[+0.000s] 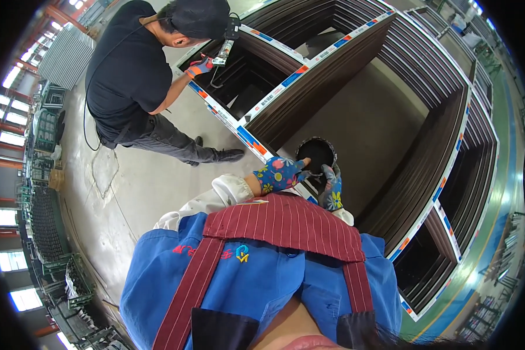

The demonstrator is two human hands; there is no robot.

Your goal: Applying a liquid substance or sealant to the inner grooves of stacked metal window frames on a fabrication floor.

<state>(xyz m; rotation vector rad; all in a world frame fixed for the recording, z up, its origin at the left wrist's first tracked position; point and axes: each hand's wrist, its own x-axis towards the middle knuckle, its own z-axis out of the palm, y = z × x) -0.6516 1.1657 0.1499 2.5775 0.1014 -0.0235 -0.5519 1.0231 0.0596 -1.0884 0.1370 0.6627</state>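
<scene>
A round black bucket [317, 147] with a rough, crusted rim is in front of me, inside the opening of a large frame. My left hand [279, 174], in a blue flower-patterned glove with bare fingertips, reaches to the bucket's near left rim. Its fingers are curled together over the mouth. At the near right rim is my right hand [333, 189] in a matching glove, fingers bent inward toward the left ones. Whatever lies between the fingertips is too small to make out. The dark brown stacked frames [338, 79], with white, blue and orange film on their edges, surround the bucket.
Across the stack at the left, a co-worker [131, 76] in dark clothes bends over the frames, holding a tool [225, 51] in an orange-and-grey glove. A cable hangs behind that person. Racks [44, 204] line the far left, and a green-and-blue floor lane [510, 151] runs along the right.
</scene>
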